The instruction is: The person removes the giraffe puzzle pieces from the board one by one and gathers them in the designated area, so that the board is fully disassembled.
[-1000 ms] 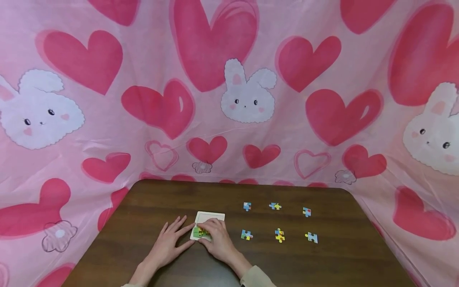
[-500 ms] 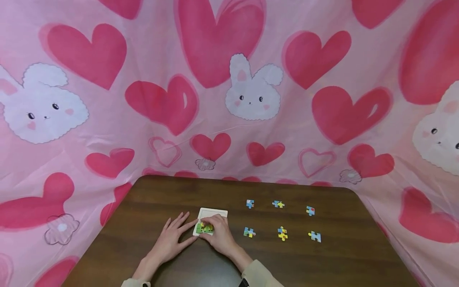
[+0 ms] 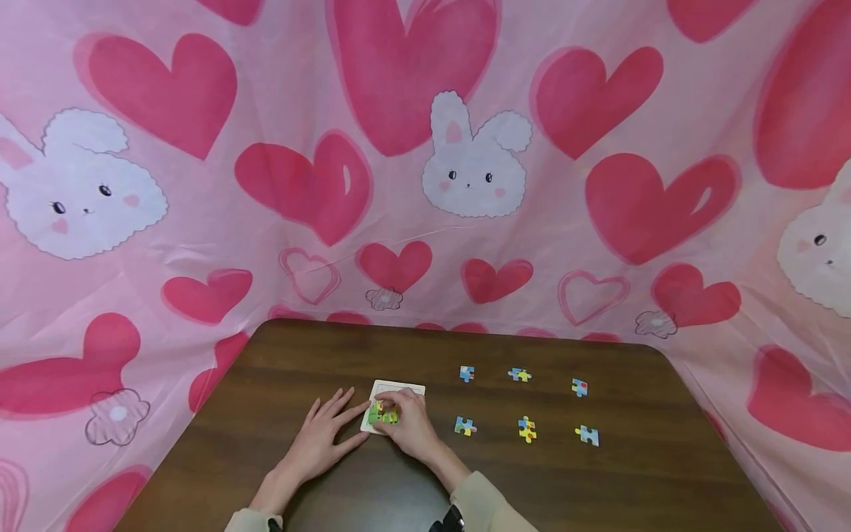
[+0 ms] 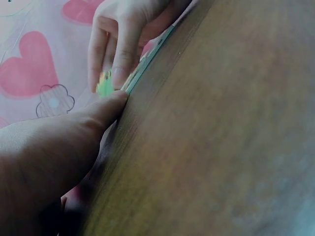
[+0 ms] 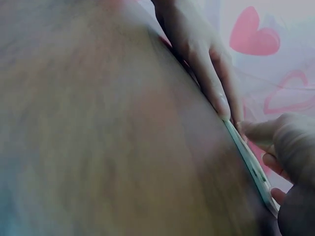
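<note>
A small white-bordered puzzle board [image 3: 400,384] lies on the table in the head view. My left hand [image 3: 319,440] spreads beside its left edge, thumb and index fingertips touching the border, the other fingers straight. Over the board is my right hand [image 3: 415,428], its curled fingers and thumb pinching a green-and-yellow puzzle piece [image 3: 383,414]. In the left wrist view this puzzle piece [image 4: 105,84] stands tilted between the right hand's fingers, just above the board's edge. The right wrist view shows the board [image 5: 252,169] edge-on, the piece hidden. The right hand covers part of the board.
Several loose puzzle pieces lie in two rows to the right, among them a blue one with a red spot [image 3: 580,387] and a yellow one [image 3: 527,429]. The brown wooden table [image 3: 598,488] ends at a pink heart-print cloth [image 3: 399,207] behind.
The head view has shifted slightly, so the scene sits a little higher. My right fingers have lifted somewhat over the board, showing more of the green piece. The left hand stays at the edge.
</note>
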The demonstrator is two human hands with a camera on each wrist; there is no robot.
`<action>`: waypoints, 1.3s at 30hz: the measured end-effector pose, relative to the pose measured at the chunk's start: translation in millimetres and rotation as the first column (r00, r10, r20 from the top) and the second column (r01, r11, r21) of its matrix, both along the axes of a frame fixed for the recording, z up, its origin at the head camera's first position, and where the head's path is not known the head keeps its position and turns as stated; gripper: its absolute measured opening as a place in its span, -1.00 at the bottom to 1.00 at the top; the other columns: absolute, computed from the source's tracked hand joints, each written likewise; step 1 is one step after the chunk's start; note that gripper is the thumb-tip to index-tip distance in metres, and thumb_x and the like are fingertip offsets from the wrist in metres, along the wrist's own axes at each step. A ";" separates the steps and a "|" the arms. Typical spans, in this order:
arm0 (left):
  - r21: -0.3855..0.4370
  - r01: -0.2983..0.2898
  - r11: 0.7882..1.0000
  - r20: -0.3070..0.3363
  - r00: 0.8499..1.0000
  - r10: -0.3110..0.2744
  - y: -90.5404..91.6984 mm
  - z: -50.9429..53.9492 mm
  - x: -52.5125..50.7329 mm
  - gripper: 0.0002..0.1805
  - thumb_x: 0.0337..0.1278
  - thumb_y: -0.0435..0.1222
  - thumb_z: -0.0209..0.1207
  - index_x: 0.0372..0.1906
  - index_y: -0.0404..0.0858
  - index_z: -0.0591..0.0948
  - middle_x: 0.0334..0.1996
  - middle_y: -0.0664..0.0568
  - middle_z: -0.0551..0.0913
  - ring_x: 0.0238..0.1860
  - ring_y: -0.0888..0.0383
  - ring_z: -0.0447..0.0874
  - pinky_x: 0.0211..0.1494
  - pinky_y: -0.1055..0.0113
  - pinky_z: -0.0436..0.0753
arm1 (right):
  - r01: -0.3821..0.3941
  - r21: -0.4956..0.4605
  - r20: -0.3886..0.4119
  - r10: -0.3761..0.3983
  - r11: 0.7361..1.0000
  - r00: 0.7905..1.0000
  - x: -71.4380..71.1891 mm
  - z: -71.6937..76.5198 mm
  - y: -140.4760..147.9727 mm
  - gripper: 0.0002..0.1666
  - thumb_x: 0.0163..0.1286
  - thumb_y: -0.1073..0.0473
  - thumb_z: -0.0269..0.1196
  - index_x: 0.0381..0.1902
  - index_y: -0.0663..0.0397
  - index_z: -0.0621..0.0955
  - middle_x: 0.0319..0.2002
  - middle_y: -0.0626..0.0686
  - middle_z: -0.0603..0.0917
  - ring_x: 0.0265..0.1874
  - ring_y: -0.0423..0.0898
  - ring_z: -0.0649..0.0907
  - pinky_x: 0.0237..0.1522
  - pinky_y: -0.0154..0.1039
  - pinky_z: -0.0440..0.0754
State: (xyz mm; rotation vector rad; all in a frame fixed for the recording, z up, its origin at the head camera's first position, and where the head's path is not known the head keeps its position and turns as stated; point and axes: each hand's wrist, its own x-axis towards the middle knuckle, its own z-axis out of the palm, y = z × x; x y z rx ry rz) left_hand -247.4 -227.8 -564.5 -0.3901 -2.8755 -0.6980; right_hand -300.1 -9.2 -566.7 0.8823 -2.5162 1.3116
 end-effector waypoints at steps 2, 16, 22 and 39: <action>-0.003 -0.001 1.000 -0.003 1.000 0.001 0.2 -0.1 -0.2 -0.38 0.42 0.15 0.38 0.48 0.09 0.67 0.61 -0.21 0.51 0.68 -0.34 0.35 0.64 -0.57 0.17 | 0.004 -0.049 0.030 -0.003 0.999 1.000 -1.1 3.3 3.8 -0.50 0.21 0.29 0.66 0.10 0.08 0.76 -0.22 0.00 0.83 -0.07 -0.07 0.68 0.18 -0.07 0.44; -0.023 -0.007 1.000 0.017 1.000 0.007 0.9 2.3 1.2 -0.36 0.44 0.18 0.35 0.49 0.07 0.66 0.63 -0.19 0.49 0.70 -0.31 0.33 0.68 -0.53 0.15 | -0.037 -0.276 0.265 0.113 0.960 0.957 0.2 38.4 58.8 -0.43 0.29 0.46 0.53 0.15 0.27 0.48 -0.25 0.29 0.75 -0.21 -0.05 0.68 -0.09 -0.28 0.63; -0.015 -0.009 1.000 0.005 1.000 0.009 0.8 3.0 1.8 -0.36 0.42 0.17 0.37 0.49 0.04 0.67 0.63 -0.19 0.49 0.70 -0.30 0.34 0.68 -0.52 0.13 | -0.086 -0.253 0.299 0.163 0.964 0.940 12.5 48.6 90.0 -0.45 0.35 0.47 0.49 0.15 0.29 0.42 -0.22 0.35 0.73 -0.28 -0.29 0.63 -0.12 -0.41 0.66; -0.001 -0.015 1.000 0.011 1.000 0.015 2.1 -1.8 0.6 -0.35 0.40 0.12 0.39 0.50 0.03 0.65 0.63 -0.23 0.47 0.72 -0.33 0.28 0.68 -0.53 0.10 | -0.174 -0.150 0.233 0.206 0.973 0.950 66.0 26.8 169.6 -0.48 0.32 0.32 0.57 0.13 0.16 0.55 -0.15 0.16 0.72 -0.19 -0.29 0.65 -0.09 -0.33 0.70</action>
